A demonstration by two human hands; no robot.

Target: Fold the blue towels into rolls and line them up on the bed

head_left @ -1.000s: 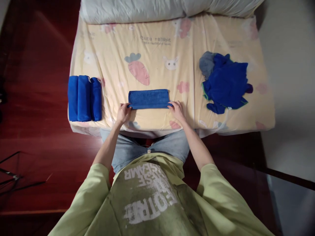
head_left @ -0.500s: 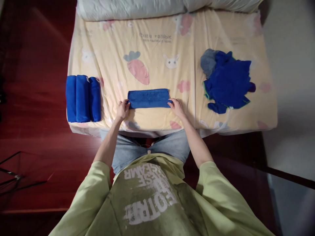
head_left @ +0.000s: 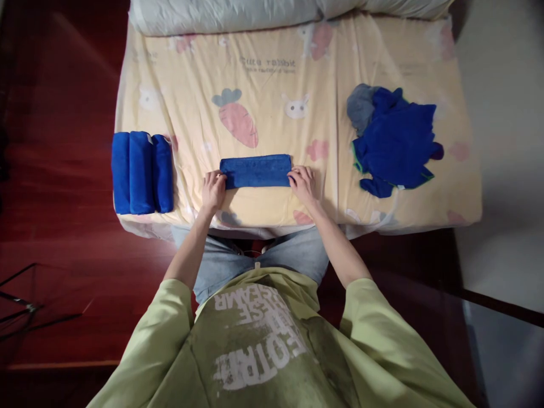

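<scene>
A blue towel [head_left: 255, 171], folded into a long flat strip, lies on the patterned bed sheet in front of me. My left hand [head_left: 213, 188] is at the strip's left end, its curled fingers closed on the near corner. At the opposite end, my right hand [head_left: 303, 184] pinches the right edge between thumb and fingers. The fingertips are small here and partly hide the towel's ends. Off to the left, several rolled or folded blue towels [head_left: 141, 173] sit side by side. On the right is a loose, crumpled heap of blue cloths [head_left: 397, 144] with green edging.
A grey cloth [head_left: 361, 106] pokes out of the heap's upper left. The pale yellow sheet [head_left: 187, 85] covers the bed, and a rolled whitish quilt [head_left: 238, 16] runs along its far side. A black stand [head_left: 29, 306] is on the dark red floor at the lower left.
The near edge of the towel strip has been folded over or flattened away from me, so the lengthwise fold line no longer shows. Both hands stay at its ends with fingers turned further forward.
</scene>
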